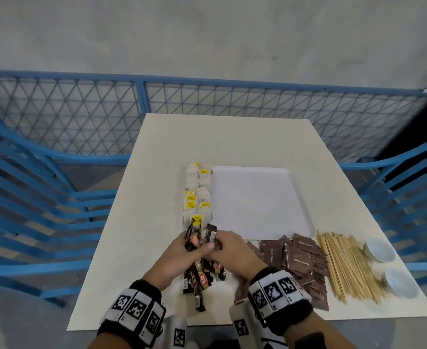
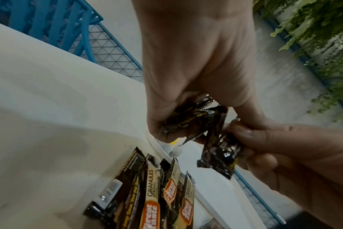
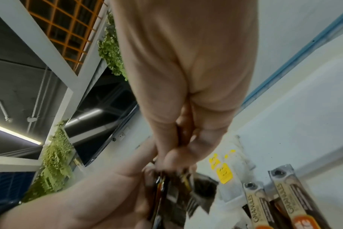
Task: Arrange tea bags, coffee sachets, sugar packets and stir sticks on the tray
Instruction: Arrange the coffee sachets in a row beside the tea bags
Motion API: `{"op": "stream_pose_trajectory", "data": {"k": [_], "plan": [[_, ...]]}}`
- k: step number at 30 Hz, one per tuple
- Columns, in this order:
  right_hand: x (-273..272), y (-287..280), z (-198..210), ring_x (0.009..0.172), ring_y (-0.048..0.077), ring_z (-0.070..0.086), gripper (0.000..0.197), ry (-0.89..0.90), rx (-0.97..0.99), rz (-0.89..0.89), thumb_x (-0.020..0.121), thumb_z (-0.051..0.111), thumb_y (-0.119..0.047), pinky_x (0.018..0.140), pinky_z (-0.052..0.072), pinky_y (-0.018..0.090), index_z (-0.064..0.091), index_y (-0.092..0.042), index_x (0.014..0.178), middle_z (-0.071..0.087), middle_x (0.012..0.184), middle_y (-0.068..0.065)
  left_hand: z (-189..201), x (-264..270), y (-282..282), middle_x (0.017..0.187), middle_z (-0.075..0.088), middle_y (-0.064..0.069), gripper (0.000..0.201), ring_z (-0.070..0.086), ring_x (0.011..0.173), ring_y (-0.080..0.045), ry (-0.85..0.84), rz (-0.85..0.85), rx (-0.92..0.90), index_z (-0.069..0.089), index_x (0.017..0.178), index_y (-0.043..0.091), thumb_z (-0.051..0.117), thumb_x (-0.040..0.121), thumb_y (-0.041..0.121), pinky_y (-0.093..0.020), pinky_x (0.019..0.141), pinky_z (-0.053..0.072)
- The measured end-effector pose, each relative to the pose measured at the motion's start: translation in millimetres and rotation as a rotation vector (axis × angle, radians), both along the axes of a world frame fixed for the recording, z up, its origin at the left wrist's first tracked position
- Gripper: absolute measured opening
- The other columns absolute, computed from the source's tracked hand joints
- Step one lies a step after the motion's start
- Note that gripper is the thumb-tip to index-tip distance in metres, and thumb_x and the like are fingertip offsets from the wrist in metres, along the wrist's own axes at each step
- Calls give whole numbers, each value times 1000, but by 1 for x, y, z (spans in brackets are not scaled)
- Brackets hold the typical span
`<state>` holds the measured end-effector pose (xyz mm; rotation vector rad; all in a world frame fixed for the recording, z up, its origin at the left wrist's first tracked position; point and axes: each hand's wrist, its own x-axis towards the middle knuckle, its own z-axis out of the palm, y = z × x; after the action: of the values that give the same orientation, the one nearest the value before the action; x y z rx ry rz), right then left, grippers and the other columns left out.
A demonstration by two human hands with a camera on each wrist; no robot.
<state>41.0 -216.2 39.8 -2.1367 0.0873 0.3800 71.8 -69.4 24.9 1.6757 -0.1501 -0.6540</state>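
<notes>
My left hand (image 1: 191,249) grips a bunch of dark coffee sachets (image 1: 194,234) upright above the table's near middle. My right hand (image 1: 223,244) meets it and pinches one dark sachet (image 2: 218,153) from that bunch. More coffee sachets (image 1: 202,277) lie on the table under both hands. A column of white tea bags (image 1: 197,195) with yellow tags runs along the left side of the white tray (image 1: 257,202). Nothing shows on the tray. Brown sugar packets (image 1: 300,260) and a pile of wooden stir sticks (image 1: 345,265) lie in front of the tray, to the right.
Two small pale bowls (image 1: 379,249) (image 1: 399,282) stand at the table's right edge beside the sticks. Blue mesh fencing (image 1: 142,102) and blue chairs (image 1: 31,197) surround the table. Bare tabletop (image 1: 144,235) lies left of the tea bags and behind the tray.
</notes>
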Motion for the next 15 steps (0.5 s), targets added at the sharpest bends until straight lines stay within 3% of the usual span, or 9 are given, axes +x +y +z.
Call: {"op": "stream_pose_trajectory", "data": {"k": [2, 4, 7, 9, 12, 15], "plan": [[1, 3, -5, 53, 7, 46, 17, 33, 68, 42, 81, 68, -11, 52, 37, 17, 52, -12, 74, 48, 60, -5, 2, -1, 4, 86, 74, 6, 15, 69, 85, -5, 20, 15, -29, 67, 98, 19, 69, 83, 19, -12, 68, 48], [0, 6, -11, 59, 10, 46, 16, 66, 181, 77, 80, 66, -3, 60, 39, 25, 53, -13, 79, 48, 63, -3, 1, -2, 11, 91, 75, 6, 15, 68, 89, -5, 26, 10, -26, 69, 100, 18, 67, 85, 19, -13, 71, 48], [-4, 11, -15, 71, 7, 64, 31, 126, 489, -42, 85, 58, 5, 74, 52, 21, 52, -12, 110, 64, 80, 1, -2, -2, 22, 96, 74, 4, 14, 68, 92, -6, 2, 39, -7, 69, 100, 19, 64, 87, 20, -18, 78, 48], [-6, 12, -17, 77, 13, 67, 28, 151, 575, -140, 88, 56, 2, 78, 55, 24, 51, -11, 111, 67, 84, 7, -5, -2, 27, 93, 74, 4, 12, 68, 89, -7, -16, 81, 6, 69, 98, 19, 64, 88, 18, -20, 76, 47], [-6, 7, -28, 71, 15, 61, 10, 124, 347, -282, 87, 60, -6, 80, 56, 32, 58, -10, 96, 63, 82, 9, -11, -1, 37, 88, 74, 4, 9, 68, 84, -9, -12, 175, 57, 69, 94, 18, 64, 87, 15, -21, 72, 47], [-6, 0, -47, 72, 9, 52, 12, 85, -89, -399, 87, 60, -22, 67, 48, 22, 52, -13, 89, 56, 80, -1, -17, 3, 47, 77, 66, -2, 10, 62, 76, -16, 29, 211, 118, 64, 85, 5, 64, 86, 14, -25, 69, 44]]}}
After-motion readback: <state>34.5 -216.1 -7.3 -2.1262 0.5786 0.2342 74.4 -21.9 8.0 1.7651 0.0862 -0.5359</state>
